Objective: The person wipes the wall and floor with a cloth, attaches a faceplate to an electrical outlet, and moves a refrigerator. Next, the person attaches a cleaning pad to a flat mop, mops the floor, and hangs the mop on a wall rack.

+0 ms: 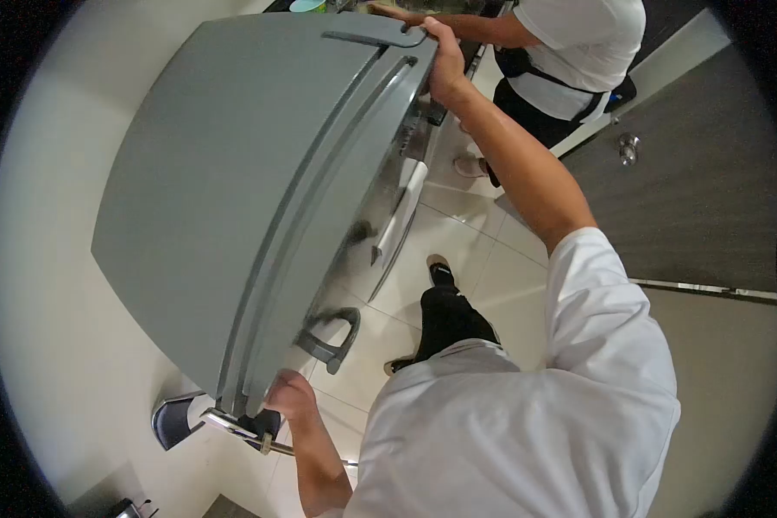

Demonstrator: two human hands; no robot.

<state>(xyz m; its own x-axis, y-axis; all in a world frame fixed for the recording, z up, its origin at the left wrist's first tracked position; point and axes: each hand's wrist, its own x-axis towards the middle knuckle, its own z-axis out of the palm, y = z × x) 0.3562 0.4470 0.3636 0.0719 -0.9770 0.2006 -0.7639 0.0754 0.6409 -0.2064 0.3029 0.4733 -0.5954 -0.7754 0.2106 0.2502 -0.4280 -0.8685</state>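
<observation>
A large grey refrigerator (224, 164), seen from above, fills the left and middle of the view. Along its front runs a door seam, and a dark grey handle (337, 341) sticks out near the left corner. My right hand (445, 65) is closed around the far right top corner. My left hand (291, 393) presses against the near left front corner, its fingers mostly hidden by the edge; it appears to grip there. A white, shiny handle-like part (401, 211) shows on the front, partly blurred.
Another person (570, 60) in a white shirt stands beyond the right corner, an arm reaching past it. A dark door (691, 164) with a round knob is at right. A chair (177, 420) with metal parts stands at lower left. Pale floor tiles (457, 207) and a wall (52, 198) surround this.
</observation>
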